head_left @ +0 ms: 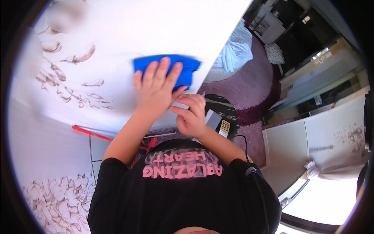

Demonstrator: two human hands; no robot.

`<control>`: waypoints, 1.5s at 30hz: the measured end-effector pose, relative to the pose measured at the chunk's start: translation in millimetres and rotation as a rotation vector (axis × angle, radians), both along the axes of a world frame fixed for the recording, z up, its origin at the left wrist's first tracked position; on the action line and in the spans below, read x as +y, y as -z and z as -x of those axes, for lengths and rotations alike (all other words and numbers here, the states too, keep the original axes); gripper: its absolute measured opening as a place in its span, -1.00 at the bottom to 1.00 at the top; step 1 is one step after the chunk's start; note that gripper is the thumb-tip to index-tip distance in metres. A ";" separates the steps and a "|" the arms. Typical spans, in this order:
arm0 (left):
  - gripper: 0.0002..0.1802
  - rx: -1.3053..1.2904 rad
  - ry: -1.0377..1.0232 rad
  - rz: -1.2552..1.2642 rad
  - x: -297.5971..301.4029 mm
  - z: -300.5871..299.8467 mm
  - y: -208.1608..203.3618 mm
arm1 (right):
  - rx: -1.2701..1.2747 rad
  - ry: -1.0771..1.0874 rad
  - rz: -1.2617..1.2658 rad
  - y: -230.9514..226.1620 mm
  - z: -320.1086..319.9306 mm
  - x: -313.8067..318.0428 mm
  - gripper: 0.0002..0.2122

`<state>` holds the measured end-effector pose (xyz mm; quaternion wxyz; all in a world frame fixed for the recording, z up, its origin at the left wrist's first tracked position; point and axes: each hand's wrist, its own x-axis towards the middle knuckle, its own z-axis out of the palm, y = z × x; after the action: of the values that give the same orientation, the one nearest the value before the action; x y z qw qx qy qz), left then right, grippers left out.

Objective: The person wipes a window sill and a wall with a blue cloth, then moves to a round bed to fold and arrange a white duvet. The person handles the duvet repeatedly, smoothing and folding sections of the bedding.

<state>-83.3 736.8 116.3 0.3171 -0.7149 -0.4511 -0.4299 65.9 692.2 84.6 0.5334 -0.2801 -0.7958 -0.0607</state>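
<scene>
"which step are you on?"
"wiping the white panel (117, 35), i'd judge: my left hand (153, 99) is spread flat over the blue cloth (189, 67), near the panel's right edge."
"and your right hand (191, 119)?"
"low by that panel edge, fingers half-curled; i can't tell if they grip anything."
"next move?"
"probably an even press, cloth flat against the panel."

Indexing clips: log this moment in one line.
left hand: spread on blue ragged-edged cloth | right hand: beside left | beneath cloth: white flower-printed panel
</scene>
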 end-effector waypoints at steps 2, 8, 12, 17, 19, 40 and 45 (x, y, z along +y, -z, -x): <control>-0.33 -0.045 -0.024 0.018 -2.2 10.0 33.3 | -0.040 -0.020 0.051 6.8 -1.1 -4.1 -0.63; -0.36 0.184 -0.040 0.271 -28.0 38.3 176.4 | -0.005 -0.006 0.113 22.4 -7.3 -13.5 -0.63; -0.37 0.214 0.000 0.325 -24.9 29.3 153.8 | -0.004 0.032 0.119 21.5 -10.7 -13.2 -0.60; -0.39 0.124 0.015 0.040 -0.7 3.5 63.7 | 0.032 0.050 0.138 14.8 -4.7 -10.8 -0.60; -0.41 0.131 -0.026 -0.016 2.8 4.2 55.5 | 0.042 0.048 0.143 16.3 -1.2 -9.9 -0.61; -0.17 -0.119 -0.150 -0.154 3.8 101.2 40.9 | -0.075 -0.013 0.217 19.0 35.0 -8.5 -0.60; -0.18 -0.170 -0.117 0.080 -15.4 95.5 176.5 | -0.103 -0.058 0.238 24.8 50.3 -10.3 -0.60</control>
<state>-178.8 721.4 -60.2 0.2735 -0.6604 -0.5341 -0.4515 15.6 681.8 59.8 0.4563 -0.3148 -0.8315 0.0355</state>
